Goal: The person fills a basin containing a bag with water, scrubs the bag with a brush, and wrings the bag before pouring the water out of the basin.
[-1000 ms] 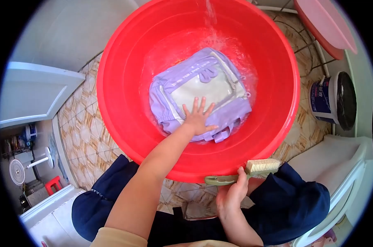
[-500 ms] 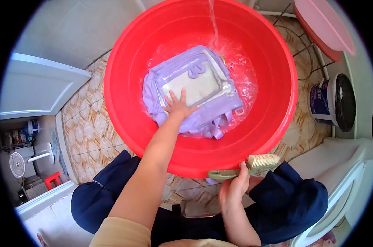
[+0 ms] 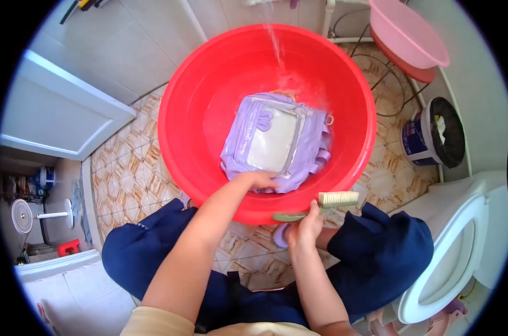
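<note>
A lilac backpack [image 3: 310, 147] with a clear front window lies in shallow water inside a large red basin [image 3: 182, 112]. My left hand [image 3: 260, 180] is at the bag's near edge, its fingers curled against the fabric; the fingertips are partly hidden. In my right hand [image 3: 309, 225] is a green-handled scrub brush [image 3: 339, 199], held at the basin's near rim with its pale bristles facing up and away from me. A stream of water [image 3: 275, 45] falls into the far side of the basin.
To the right stand a lined bucket [image 3: 419, 137] and a white toilet [image 3: 472, 224]. A pink washbasin [image 3: 408, 33] rests on a metal stand at the far right. On the left are an open white door [image 3: 63, 112] and a fan [image 3: 23, 217] beyond it. The floor is tiled.
My left hand has moved from flat on the bag's window to its near edge. The backpack has turned and shifted within the basin. My right hand still holds the brush. The view has tilted.
</note>
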A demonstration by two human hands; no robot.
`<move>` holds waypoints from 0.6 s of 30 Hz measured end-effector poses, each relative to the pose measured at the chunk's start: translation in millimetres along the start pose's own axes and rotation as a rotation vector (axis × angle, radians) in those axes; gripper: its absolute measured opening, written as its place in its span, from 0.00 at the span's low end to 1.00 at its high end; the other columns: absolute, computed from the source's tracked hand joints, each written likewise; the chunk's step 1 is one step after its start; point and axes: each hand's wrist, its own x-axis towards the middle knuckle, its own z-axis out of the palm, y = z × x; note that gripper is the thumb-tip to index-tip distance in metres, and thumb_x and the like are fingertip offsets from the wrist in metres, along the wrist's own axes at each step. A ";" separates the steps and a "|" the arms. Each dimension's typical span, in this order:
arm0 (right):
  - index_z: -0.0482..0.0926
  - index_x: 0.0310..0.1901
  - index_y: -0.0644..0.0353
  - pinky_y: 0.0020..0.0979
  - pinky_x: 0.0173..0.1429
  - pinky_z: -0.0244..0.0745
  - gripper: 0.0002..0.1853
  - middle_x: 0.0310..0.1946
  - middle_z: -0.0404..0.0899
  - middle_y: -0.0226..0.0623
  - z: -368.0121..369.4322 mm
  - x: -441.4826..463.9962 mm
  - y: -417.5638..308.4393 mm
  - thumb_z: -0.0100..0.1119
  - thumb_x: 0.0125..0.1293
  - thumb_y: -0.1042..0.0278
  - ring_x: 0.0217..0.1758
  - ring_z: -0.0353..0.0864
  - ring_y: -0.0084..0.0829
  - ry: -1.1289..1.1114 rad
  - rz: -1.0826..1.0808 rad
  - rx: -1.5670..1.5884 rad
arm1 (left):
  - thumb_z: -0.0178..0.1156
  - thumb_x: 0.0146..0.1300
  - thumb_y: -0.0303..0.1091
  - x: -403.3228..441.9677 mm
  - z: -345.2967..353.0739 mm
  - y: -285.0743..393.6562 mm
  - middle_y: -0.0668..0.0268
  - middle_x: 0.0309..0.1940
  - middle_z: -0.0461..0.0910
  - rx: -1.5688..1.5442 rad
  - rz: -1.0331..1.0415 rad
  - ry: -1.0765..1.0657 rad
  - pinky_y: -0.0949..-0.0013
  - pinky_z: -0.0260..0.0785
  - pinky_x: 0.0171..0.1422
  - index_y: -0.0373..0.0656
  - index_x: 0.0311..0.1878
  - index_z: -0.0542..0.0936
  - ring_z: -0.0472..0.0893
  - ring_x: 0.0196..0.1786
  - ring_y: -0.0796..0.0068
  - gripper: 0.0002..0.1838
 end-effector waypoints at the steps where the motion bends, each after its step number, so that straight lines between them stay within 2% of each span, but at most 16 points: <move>1: 0.61 0.60 0.61 0.36 0.59 0.69 0.20 0.55 0.69 0.39 -1.6 0.8 1.6 0.48 0.68 0.66 0.55 0.72 0.34 0.012 0.038 -0.021 | 0.55 0.58 0.61 -21.0 -7.9 14.6 0.52 0.62 0.69 0.190 -0.039 0.058 0.62 0.59 0.67 0.43 0.66 0.65 0.68 0.65 0.57 0.39; 3: 0.57 0.64 0.64 0.36 0.64 0.62 0.25 0.60 0.65 0.41 -5.6 0.0 3.8 0.47 0.68 0.67 0.60 0.68 0.35 -0.001 0.090 -0.099 | 0.55 0.59 0.59 -36.8 -21.2 7.3 0.51 0.62 0.68 0.578 -0.089 0.278 0.62 0.59 0.68 0.45 0.65 0.66 0.67 0.65 0.54 0.37; 6: 0.56 0.64 0.64 0.37 0.64 0.61 0.26 0.61 0.63 0.42 -1.9 -9.7 11.5 0.47 0.68 0.67 0.61 0.66 0.36 -0.052 0.042 -0.117 | 0.55 0.60 0.57 -102.6 -46.3 15.9 0.51 0.62 0.68 0.653 -0.130 0.531 0.60 0.59 0.68 0.45 0.64 0.68 0.67 0.65 0.55 0.35; 7: 0.56 0.64 0.64 0.37 0.65 0.61 0.26 0.62 0.62 0.43 -2.1 -12.0 12.1 0.47 0.67 0.67 0.62 0.64 0.36 -0.056 0.089 -0.138 | 0.55 0.60 0.57 -135.6 -51.4 29.8 0.52 0.62 0.68 0.686 -0.161 0.596 0.59 0.59 0.68 0.45 0.64 0.68 0.68 0.64 0.56 0.34; 8: 0.56 0.64 0.64 0.37 0.65 0.61 0.26 0.62 0.62 0.43 -7.3 -11.0 20.3 0.47 0.67 0.67 0.62 0.64 0.36 -0.074 0.080 -0.149 | 0.55 0.60 0.56 -160.0 -59.2 38.8 0.52 0.59 0.71 0.732 -0.201 0.579 0.58 0.62 0.66 0.45 0.63 0.69 0.70 0.62 0.55 0.33; 10: 0.61 0.62 0.51 0.40 0.54 0.71 0.22 0.53 0.69 0.34 -15.2 -9.5 37.8 0.49 0.67 0.65 0.53 0.71 0.33 -0.114 0.072 -0.252 | 0.56 0.59 0.54 -226.6 -47.3 71.0 0.57 0.57 0.74 0.755 -0.219 0.724 0.59 0.64 0.64 0.46 0.59 0.73 0.72 0.61 0.58 0.29; 12: 0.59 0.61 0.59 0.39 0.53 0.70 0.23 0.54 0.67 0.40 -11.4 -35.1 38.1 0.48 0.67 0.65 0.54 0.71 0.34 -0.236 0.147 -0.188 | 0.56 0.60 0.55 -252.2 -53.1 66.3 0.53 0.56 0.74 0.762 -0.196 0.792 0.57 0.64 0.64 0.47 0.62 0.70 0.72 0.59 0.54 0.31; 13: 0.62 0.58 0.55 0.37 0.42 0.73 0.19 0.51 0.69 0.37 -7.1 -44.5 31.8 0.48 0.67 0.65 0.46 0.74 0.32 -0.196 0.238 -0.272 | 0.56 0.60 0.55 -260.4 -54.2 66.7 0.53 0.56 0.74 0.751 -0.187 0.820 0.57 0.64 0.64 0.47 0.62 0.70 0.72 0.59 0.54 0.31; 16: 0.63 0.57 0.51 0.35 0.37 0.72 0.18 0.50 0.71 0.34 -3.4 -39.9 34.4 0.49 0.67 0.64 0.45 0.75 0.31 -0.186 0.282 -0.335 | 0.56 0.60 0.54 -271.2 -44.4 70.8 0.52 0.55 0.74 0.691 -0.106 0.860 0.57 0.64 0.63 0.47 0.62 0.70 0.73 0.59 0.54 0.30; 18: 0.64 0.57 0.50 0.35 0.35 0.73 0.18 0.47 0.73 0.33 -0.4 -45.3 45.0 0.49 0.67 0.64 0.42 0.77 0.32 -0.218 0.301 -0.251 | 0.56 0.60 0.54 -278.0 -35.8 72.2 0.52 0.55 0.74 0.655 -0.062 0.804 0.56 0.64 0.63 0.47 0.62 0.70 0.72 0.59 0.54 0.31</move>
